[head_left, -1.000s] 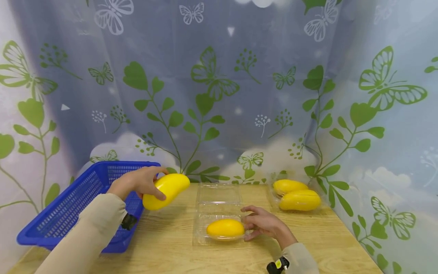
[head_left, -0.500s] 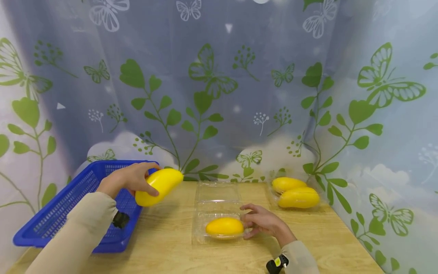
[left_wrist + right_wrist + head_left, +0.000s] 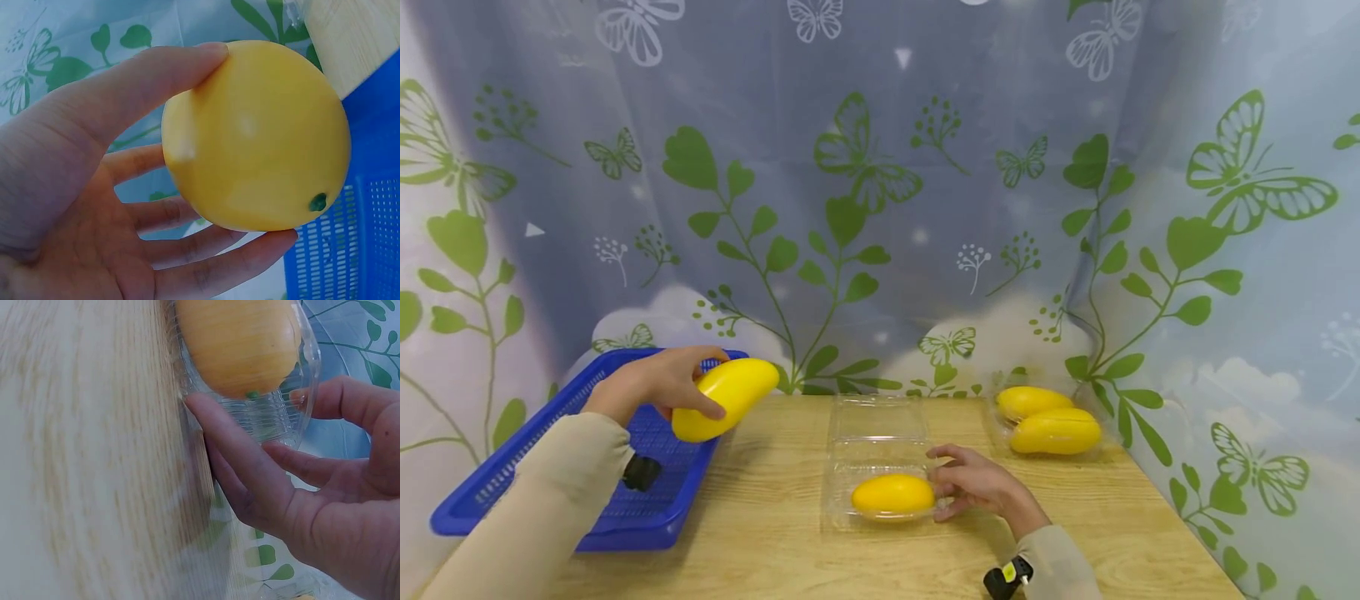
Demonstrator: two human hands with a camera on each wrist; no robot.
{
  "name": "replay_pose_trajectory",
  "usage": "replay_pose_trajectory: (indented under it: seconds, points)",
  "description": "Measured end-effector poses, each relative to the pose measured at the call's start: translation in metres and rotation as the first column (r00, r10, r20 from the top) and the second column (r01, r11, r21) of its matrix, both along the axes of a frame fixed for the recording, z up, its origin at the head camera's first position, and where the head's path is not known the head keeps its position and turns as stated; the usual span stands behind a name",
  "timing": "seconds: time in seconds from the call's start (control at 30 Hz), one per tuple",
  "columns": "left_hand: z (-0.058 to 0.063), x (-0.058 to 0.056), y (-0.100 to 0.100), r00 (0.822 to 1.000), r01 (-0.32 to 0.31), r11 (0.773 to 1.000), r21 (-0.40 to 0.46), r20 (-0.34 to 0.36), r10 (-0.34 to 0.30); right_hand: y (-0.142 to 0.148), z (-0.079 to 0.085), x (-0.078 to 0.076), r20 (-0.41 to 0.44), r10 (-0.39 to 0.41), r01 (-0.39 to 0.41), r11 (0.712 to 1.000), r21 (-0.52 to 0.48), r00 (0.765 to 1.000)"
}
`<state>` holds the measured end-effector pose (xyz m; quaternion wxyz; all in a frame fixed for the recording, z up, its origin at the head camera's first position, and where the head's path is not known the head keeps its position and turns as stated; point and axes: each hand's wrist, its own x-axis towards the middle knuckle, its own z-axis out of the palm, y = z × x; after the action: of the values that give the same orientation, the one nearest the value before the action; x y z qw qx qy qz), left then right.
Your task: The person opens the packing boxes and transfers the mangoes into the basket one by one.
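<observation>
Mango (image 3: 726,400) in the left hand (image 3: 655,383) is plump, glossy yellow and slightly curved, with a tiny green stem nub (image 3: 318,202) at one end. It's up off the tabletop (image 3: 775,517), by the blue basket (image 3: 681,500) near the left edge, slanting with its right end higher. Left thumb's on one side, other fingers spread out along the opposite side, so it's a proper grip. Right hand (image 3: 973,483) is low near the middle, fingers bent, thumb and fingertips pinching the right end of a clear clamshell (image 3: 880,437) with a second mango (image 3: 892,495) inside.
</observation>
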<state>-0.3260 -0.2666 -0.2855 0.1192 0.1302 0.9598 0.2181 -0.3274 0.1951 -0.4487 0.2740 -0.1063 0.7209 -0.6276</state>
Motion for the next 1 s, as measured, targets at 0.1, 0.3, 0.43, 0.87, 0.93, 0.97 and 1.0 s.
replay_pose_trajectory:
  seconds: [0.1,0.3,0.43,0.87,0.93,0.97,1.0]
  points:
    - [0.001,0.000,-0.005,1.000,-0.005,1.000,0.002,-0.001,0.005,0.000,0.001,0.001,-0.008,-0.004,0.004,1.000,0.004,1.000]
    - [0.004,-0.001,-0.013,1.000,-0.018,1.000,0.021,0.011,0.018,-0.001,0.001,0.001,-0.009,-0.004,0.004,1.000,-0.004,1.000]
    - [0.004,-0.002,-0.019,1.000,-0.022,0.999,0.031,0.019,0.022,-0.001,0.001,0.001,-0.007,-0.005,0.005,1.000,-0.005,1.000]
    - [-0.005,-0.012,-0.044,0.996,-0.080,0.997,0.021,0.034,0.079,0.000,0.000,0.000,-0.003,-0.004,0.004,1.000,0.004,1.000]
    - [-0.007,-0.014,-0.050,0.995,-0.091,0.996,0.019,0.034,0.091,0.000,0.000,-0.001,-0.002,-0.006,0.006,1.000,0.005,1.000]
    - [-0.009,-0.015,-0.053,0.995,-0.098,0.995,0.019,0.037,0.098,0.000,-0.001,-0.001,-0.001,-0.007,0.007,1.000,0.006,1.000]
    - [-0.010,-0.016,-0.055,0.994,-0.105,0.994,0.022,0.041,0.104,0.000,-0.001,-0.001,0.001,-0.008,0.008,1.000,0.006,1.000]
